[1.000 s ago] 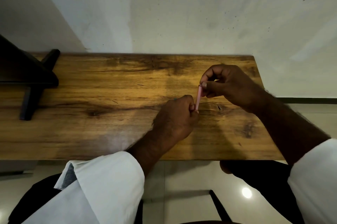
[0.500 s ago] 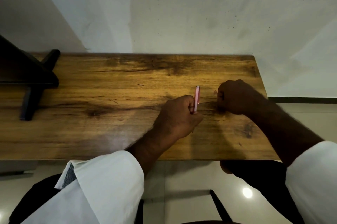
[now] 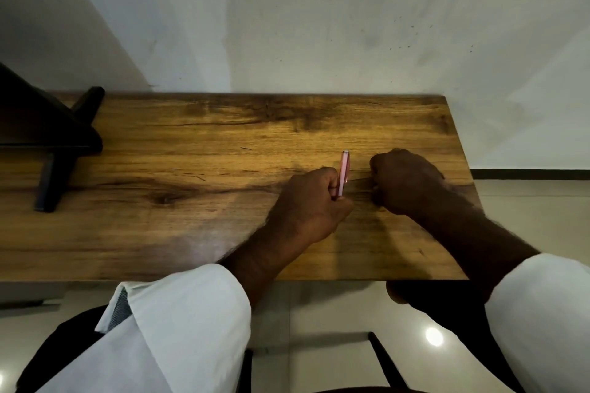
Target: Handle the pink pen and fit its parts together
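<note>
Nearest the camera, two white sleeves (image 3: 178,328) are being seen at the bottom edge, with dark trousers and a pale tiled floor (image 3: 319,312) showing between them. Beyond the sleeves, bare forearms are being stretched over the near edge of a wooden table (image 3: 159,233).

A slim pink pen (image 3: 344,172) is being held by the left hand (image 3: 311,204), whose fingers are curled around the pen's lower part; the pen is being kept nearly upright, its upper end rising clear above the knuckles. The pen is thus being found right of the table's middle, between the two hands.

Just beside it, the right hand (image 3: 404,181) is being rested on the tabletop with its fingers clenched under into a fist. Whether anything small is being enclosed in that fist cannot be told, since the palm is being hidden. The two hands are being kept near each other but apart.

Farther off, at the table's left end, a dark stand (image 3: 48,137) with angled legs is being supported on the wood. Behind everything, a pale, speckled wall (image 3: 319,25) is being met by the table's far edge.
</note>
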